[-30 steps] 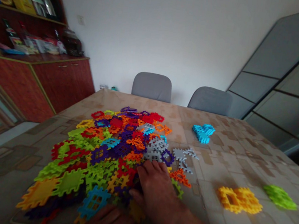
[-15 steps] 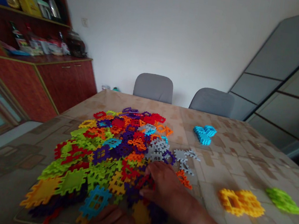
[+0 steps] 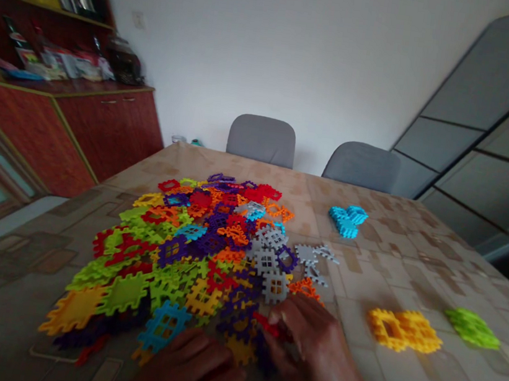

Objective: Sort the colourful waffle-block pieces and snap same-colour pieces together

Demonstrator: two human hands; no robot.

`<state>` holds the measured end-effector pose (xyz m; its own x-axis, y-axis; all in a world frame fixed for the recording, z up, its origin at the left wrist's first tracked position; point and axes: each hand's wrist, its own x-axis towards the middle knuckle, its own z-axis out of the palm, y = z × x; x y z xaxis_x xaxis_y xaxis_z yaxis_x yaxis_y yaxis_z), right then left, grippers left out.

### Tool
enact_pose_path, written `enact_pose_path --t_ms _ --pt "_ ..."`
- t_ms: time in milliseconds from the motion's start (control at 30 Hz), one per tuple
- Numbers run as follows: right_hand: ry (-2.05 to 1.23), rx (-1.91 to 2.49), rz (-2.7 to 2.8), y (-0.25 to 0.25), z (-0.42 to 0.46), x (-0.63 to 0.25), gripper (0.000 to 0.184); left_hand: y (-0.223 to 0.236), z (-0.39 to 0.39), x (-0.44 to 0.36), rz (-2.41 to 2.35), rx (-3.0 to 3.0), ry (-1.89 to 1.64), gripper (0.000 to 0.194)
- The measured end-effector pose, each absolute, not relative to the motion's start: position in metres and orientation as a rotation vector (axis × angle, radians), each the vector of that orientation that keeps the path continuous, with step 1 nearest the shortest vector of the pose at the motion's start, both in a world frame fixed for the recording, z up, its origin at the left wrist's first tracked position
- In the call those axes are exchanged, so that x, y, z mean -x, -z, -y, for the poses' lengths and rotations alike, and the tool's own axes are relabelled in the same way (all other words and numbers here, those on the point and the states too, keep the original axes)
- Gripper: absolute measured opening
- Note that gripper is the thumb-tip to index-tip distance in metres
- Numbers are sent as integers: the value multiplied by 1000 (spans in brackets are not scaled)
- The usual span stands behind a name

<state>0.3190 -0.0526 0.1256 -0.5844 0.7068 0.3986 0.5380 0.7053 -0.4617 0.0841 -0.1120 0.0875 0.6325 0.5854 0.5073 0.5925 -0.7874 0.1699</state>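
Observation:
A big heap of interlocking plastic tiles [image 3: 190, 251] in green, purple, red, orange, yellow, blue and grey covers the left middle of the table [image 3: 365, 274]. At the heap's near edge my right hand [image 3: 309, 341] pinches a small red tile [image 3: 267, 325] between thumb and fingers. My left hand [image 3: 193, 373] lies low at the bottom edge, fingers curled, touching the nearest tiles; something red shows beside it, and whether it holds anything is hidden.
Sorted stacks lie apart on the right: light blue tiles [image 3: 348, 220], yellow tiles [image 3: 405, 330], green tiles [image 3: 471, 327]. Two grey chairs [image 3: 262, 140] stand at the far side. A red-brown sideboard [image 3: 80, 124] with shelves lines the left wall.
My right hand drew back from the heap toward me and closed on a red tile. The left hand came further into view. Some grey tiles were uncovered.

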Motion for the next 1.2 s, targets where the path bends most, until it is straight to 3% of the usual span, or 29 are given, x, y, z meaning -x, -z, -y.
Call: enact_pose_path --t_ms 100,200,333,500,633,967,1200 --pt "-224 831 2378 -122 73 -317 14 -102 110 -71 1224 2920 832 27" --pt "-62 735 2404 -108 85 -302 14 -111 104 -55 1433 2851 875 13" --pt "56 674 2419 -85 92 -281 16 -110 97 -44 1453 2786 964 19" --pt "-256 826 2503 -91 87 -300 12 -111 106 -51 1386 2936 771 18" --pt "-467 944 2600 -101 79 -321 15 -107 116 -66 1174 2910 733 38" --pt "-425 868 2659 -68 81 -311 20 -86 113 -74 1106 2891 709 27" --pt "-811 1203 2794 -94 69 -330 16 -72 115 -79 1137 2849 741 33"
